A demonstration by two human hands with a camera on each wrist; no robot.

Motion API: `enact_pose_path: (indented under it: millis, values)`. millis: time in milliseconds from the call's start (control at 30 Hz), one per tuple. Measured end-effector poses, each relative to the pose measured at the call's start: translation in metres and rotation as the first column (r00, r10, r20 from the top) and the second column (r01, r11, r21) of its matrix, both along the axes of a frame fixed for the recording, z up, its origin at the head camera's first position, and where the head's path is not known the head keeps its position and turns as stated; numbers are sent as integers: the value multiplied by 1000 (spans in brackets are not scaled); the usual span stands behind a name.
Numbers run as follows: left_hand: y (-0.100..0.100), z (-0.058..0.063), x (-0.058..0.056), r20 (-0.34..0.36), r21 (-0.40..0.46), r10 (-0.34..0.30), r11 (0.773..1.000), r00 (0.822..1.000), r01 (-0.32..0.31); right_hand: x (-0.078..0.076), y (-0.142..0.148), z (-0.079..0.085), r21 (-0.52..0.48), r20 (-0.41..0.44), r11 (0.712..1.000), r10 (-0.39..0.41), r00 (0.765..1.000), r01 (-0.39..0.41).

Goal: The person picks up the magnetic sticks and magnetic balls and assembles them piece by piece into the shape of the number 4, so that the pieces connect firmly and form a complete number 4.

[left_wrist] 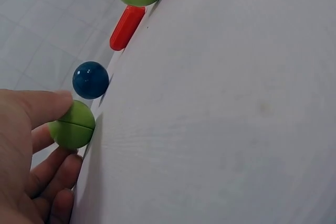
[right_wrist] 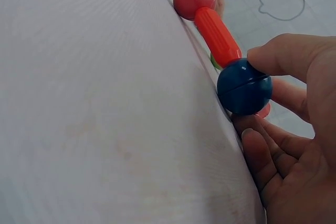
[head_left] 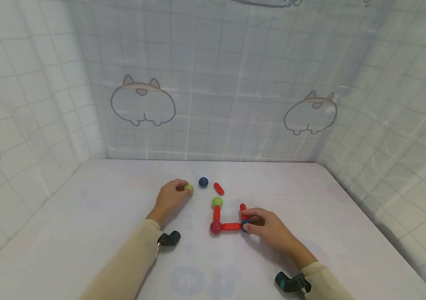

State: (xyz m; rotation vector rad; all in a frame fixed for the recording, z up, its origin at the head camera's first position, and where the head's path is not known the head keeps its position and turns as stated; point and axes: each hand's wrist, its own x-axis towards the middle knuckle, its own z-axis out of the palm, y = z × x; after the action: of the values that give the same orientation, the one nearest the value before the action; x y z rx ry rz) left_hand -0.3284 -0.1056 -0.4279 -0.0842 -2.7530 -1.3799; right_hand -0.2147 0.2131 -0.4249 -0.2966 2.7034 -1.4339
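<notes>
So your left hand has a lime ball pinched, beyond and left of the red ball. Your right hand pinches the navy ball right of the red ball; the side rod there points away from you, though I can't really tell if your fingertips touch it. The loose rod slants beyond the red ball, slightly nearer your left hand. No containers showing.

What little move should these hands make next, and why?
Probably the left hand should bring its pinched green ball to the far end of the red rod beside the right hand: that end looks bare, and the right hand already holds the blue ball at the rod's near end.
</notes>
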Motion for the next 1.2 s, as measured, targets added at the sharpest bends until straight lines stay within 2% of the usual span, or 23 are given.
enact_pose_path:
  millis: [233,433,633,733,833,1000,1100,1200]
  values:
    - [-1,3,-1,-66,50,-16,999,998,19,1,0,1,-3,6,1000,2,1000,-2]
    - [5,8,-1,-51,88,-51,995,997,55,1,-1,2,10,3,1000,-7,1000,7]
    - [15,13,1,-33,160,-111,980,993,114,0,-1,0,24,-2,1000,-18,1000,18]
    - [17,14,1,-14,165,-123,979,992,123,0,-1,0,23,-2,1000,-16,1000,16]
    - [20,14,2,14,167,-109,980,994,105,0,-2,1,19,1,1000,-15,1000,15]
    - [25,19,6,24,127,-109,986,994,105,0,-2,2,6,5,1000,-3,1000,3]
    - [29,26,9,6,102,-134,986,991,133,0,-1,2,2,3,1000,4,1000,-4]
    - [35,32,11,-2,115,-165,980,986,165,0,0,1,3,3,1000,1,1000,-1]
